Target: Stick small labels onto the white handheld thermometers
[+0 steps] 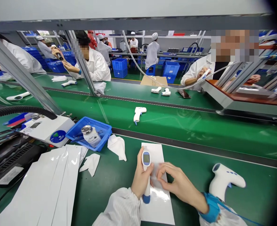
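Observation:
My left hand (141,175) is wrapped round a white and blue infrared thermometer (146,159), its small grey screen facing up. The thermometer is over a glossy white sheet (159,209) on the green bench. Just right of it, my right hand (173,179) has its fingers curled, thumb and forefinger drawn together. Motion blurs these fingertips, and whatever they may pinch cannot be made out. A blue strap circles the right wrist. Another white thermometer (227,180) lies on the bench to the right of that hand.
At left are a stack of white sheets (51,185), crumpled wipes (116,147) and a blue tray (103,138) holding a metal-capped bottle (91,135). A thermometer (138,114) lies on the green conveyor belt (181,127). Metal posts and co-workers stand beyond.

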`<state>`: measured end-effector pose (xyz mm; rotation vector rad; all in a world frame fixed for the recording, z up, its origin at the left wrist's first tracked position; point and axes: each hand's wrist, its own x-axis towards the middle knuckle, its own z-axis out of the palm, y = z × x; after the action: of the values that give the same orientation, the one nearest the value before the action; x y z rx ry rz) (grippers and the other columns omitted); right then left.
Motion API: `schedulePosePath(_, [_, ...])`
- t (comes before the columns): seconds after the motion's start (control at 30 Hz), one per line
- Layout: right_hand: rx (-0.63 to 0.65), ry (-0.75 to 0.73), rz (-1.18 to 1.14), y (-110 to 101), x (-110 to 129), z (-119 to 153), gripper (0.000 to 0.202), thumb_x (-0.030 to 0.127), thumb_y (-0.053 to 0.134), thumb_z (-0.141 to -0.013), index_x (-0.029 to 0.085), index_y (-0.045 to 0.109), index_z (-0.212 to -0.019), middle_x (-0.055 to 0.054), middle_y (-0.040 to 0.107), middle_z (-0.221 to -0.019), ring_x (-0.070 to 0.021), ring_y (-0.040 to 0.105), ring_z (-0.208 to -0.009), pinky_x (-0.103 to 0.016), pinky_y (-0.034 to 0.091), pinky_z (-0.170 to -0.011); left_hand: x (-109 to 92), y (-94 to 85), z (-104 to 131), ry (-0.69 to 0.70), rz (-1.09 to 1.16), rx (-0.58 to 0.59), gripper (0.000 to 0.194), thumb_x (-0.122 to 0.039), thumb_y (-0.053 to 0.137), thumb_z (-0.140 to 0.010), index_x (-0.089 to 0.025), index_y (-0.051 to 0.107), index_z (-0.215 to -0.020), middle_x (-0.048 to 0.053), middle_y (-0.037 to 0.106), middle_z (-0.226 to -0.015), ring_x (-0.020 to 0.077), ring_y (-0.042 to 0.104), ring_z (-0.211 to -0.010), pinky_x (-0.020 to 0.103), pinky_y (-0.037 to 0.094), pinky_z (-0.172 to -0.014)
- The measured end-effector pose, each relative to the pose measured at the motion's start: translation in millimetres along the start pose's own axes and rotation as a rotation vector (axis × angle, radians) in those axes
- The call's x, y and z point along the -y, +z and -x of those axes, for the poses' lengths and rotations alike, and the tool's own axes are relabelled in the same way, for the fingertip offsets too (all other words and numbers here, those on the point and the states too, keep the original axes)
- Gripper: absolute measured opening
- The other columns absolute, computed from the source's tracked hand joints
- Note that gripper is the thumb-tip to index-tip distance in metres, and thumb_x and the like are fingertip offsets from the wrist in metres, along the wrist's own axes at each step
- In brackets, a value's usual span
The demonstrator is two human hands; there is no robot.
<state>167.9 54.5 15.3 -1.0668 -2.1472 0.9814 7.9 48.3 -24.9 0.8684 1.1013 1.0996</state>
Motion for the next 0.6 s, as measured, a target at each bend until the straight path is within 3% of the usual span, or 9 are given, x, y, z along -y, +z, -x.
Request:
schedulePosePath(0.07, [0.100, 0.134, -0.212, -3.3, 11.7, -1.6, 0.018, 0.004, 0.055, -0.076, 0.022, 0.055, -0.072, 0.003, 0.064, -0.076, -0.0127, 0.063, -0.069, -0.026, 0.051, -0.066, 0.4, -0.6, 0.6, 0.047, -0.014, -0.012, 0.078, -0.041, 0.060, -0.085, -0.033, 0.018, -0.150, 0.009, 0.054, -0.127, 0.0198, 0.063, -0.090, 0.027, 0.056, -0.067])
schedulePosePath(0.1, [0.099, 0.165, -0.256, -4.3, 15.3, -4.8, 0.017, 0.005, 0.056, -0.076, 0.022, 0.055, -0.071, 0.001, 0.065, -0.082, -0.0131, 0.063, -0.074, -0.025, 0.051, -0.066, 0.5, -0.7, 1.2, 0.053, -0.013, -0.005, 0.078, -0.040, 0.060, -0.085, -0.033, 0.019, -0.150, 0.010, 0.050, -0.134, 0.0202, 0.063, -0.092, 0.026, 0.056, -0.067])
schedulePosePath(0.2, [-0.078, 0.154, -0.167, -4.7, 17.6, -19.6, 0.014, 0.008, 0.059, -0.077, 0.021, 0.059, -0.072, -0.003, 0.062, -0.106, -0.0180, 0.060, -0.100, -0.032, 0.047, -0.089, 0.3, 0.3, 3.7, 0.007, 0.024, 0.070, 0.079, -0.039, 0.059, -0.085, -0.036, 0.014, -0.150, 0.011, 0.038, -0.146, 0.0153, 0.063, -0.075, 0.022, 0.051, -0.047])
schedulePosePath(0.27, [-0.174, 0.144, -0.103, -3.5, 14.6, -30.3, 0.012, 0.010, 0.060, -0.077, 0.022, 0.060, -0.073, -0.004, 0.060, -0.110, -0.0200, 0.056, -0.109, -0.035, 0.042, -0.096, -1.0, 1.7, 5.3, -0.021, 0.046, 0.106, 0.080, -0.035, 0.059, -0.085, -0.039, 0.012, -0.150, 0.011, 0.029, -0.151, 0.0089, 0.059, -0.061, 0.019, 0.046, -0.037])
schedulePosePath(0.33, [-0.197, 0.152, -0.110, -2.3, 11.5, -39.1, 0.011, 0.012, 0.059, -0.078, 0.022, 0.060, -0.073, -0.003, 0.062, -0.108, -0.0198, 0.058, -0.106, -0.035, 0.043, -0.094, -3.5, 3.4, 6.3, -0.025, 0.048, 0.109, 0.080, -0.028, 0.059, -0.085, -0.042, 0.013, -0.149, 0.009, 0.023, -0.155, 0.0048, 0.055, -0.055, 0.018, 0.044, -0.035])
schedulePosePath(0.5, [-0.207, 0.174, -0.136, -1.3, 9.6, -49.3, 0.011, 0.014, 0.059, -0.078, 0.022, 0.059, -0.070, -0.003, 0.068, -0.101, -0.0193, 0.063, -0.098, -0.033, 0.046, -0.089, -8.6, 5.5, 7.2, -0.030, 0.043, 0.074, 0.080, -0.019, 0.055, -0.083, -0.039, 0.016, -0.149, 0.007, 0.020, -0.156, 0.0091, 0.060, -0.065, 0.015, 0.043, -0.033])
schedulePosePath(0.6, [-0.221, 0.187, -0.135, -2.1, 9.4, -50.8, 0.009, 0.016, 0.059, -0.078, 0.022, 0.060, -0.071, -0.003, 0.070, -0.098, -0.0200, 0.064, -0.096, -0.034, 0.047, -0.088, -8.2, 4.6, 7.4, -0.025, 0.031, 0.089, 0.077, -0.020, 0.053, -0.085, -0.038, 0.015, -0.149, 0.007, 0.017, -0.157, 0.0068, 0.057, -0.061, 0.015, 0.043, -0.034])
